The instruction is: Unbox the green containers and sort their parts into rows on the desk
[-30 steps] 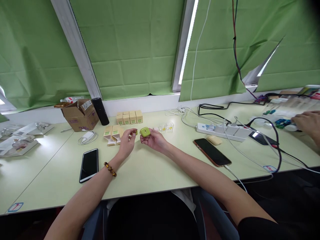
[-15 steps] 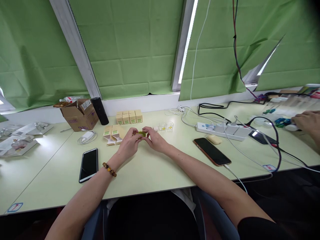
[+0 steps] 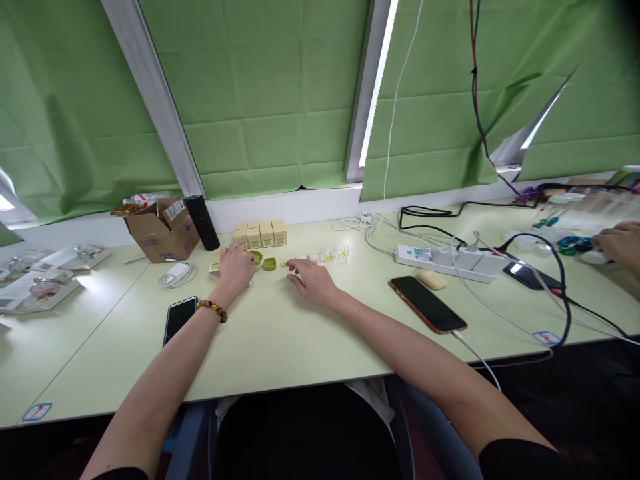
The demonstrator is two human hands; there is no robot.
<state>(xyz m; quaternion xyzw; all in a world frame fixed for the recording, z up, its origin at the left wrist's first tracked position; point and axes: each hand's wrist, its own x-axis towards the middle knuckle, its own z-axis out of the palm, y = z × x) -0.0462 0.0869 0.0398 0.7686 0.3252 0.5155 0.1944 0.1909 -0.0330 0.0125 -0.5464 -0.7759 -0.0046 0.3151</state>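
Note:
My left hand lies over the small open cardboard boxes, covering most of them. Its fingers reach forward and look open; anything under them is hidden. Right beside its fingertips is a green shallow piece, like half of a small case. A second green piece, hollow side up, rests on the table between my hands. My right hand is open near the table, thumb and fingers apart, close to a tiny yellow-green piece. Small clear containers with yellow bits stand just beyond it.
Several closed small boxes stand in a row at the back. A phone lies at left, another phone at right beside a power strip with cables. A carton stands back left. Another person's hand shows far right.
My hands have separated. The green item held between them now shows as pieces on the table. My left hand has moved left over the open boxes; my right hand stays nearly in place.

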